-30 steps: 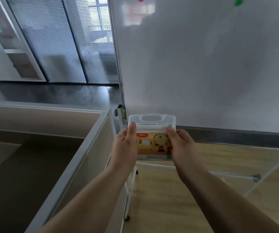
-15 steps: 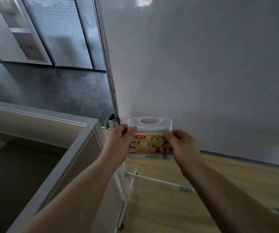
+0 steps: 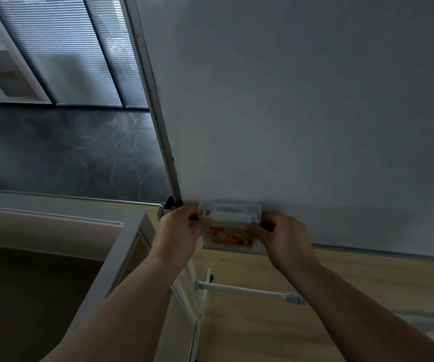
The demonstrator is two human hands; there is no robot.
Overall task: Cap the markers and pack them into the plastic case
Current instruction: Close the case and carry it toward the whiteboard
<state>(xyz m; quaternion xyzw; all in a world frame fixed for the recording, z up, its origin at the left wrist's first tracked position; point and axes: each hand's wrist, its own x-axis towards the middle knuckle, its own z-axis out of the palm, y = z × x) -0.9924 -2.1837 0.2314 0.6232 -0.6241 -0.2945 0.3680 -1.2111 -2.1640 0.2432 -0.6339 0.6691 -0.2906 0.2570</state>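
Note:
I hold a clear plastic case (image 3: pixel 230 232) with a carry handle on top and a yellow cartoon label on its front, out in front of me at the whiteboard's lower edge. My left hand (image 3: pixel 180 229) grips its left side and my right hand (image 3: pixel 283 239) grips its right side, fingers curled near the top corners. The case is blurred. No loose markers or caps are in view, and I cannot tell what is inside the case.
A large whiteboard (image 3: pixel 302 100) on a wheeled stand fills the upper right; its white leg bar (image 3: pixel 249 291) crosses the wooden floor below my hands. A grey partition wall (image 3: pixel 111 257) runs along the left. Dark floor and blinds lie beyond.
The view has tilted down and closer to the board. My hands slid up from the case's lower sides to its top corners, and the case tipped a little forward.

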